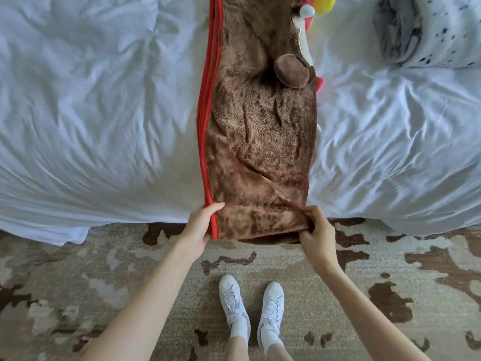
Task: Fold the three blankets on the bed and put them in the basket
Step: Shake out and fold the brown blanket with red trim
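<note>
- Standing at foot of bed [91, 113], white sheet rumpled, view straight down.
- Gripping near-left corner of brown blanket [260, 139] w/ left hand [200, 227]; thumb on top, fingers wrapped under red trim [208, 113], closed tight on the cloth.
- Pinching near-right corner w/ right hand [316, 230]; fingers curled in, fabric bunched betw. thumb & fingertips.
- Folded into a long narrow strip, laid lengthwise down middle of bed; near end hanging just over bed edge betw. both hands, far end cut off at top of frame.
- Stacked red edges all along left side of strip; round brown patch [291, 71] near right edge, upper half.
- Poking out at top right of strip: plush bits [324, 2], yellow & red.
- Bundled at far right of bed, well apart from strip: spotted blanket [437, 32], white w/ dark flecks, grey inside.
- Below: carpet [78, 282], beige-brown pattern; white sneakers [234, 303] side by side betw. forearms.
</note>
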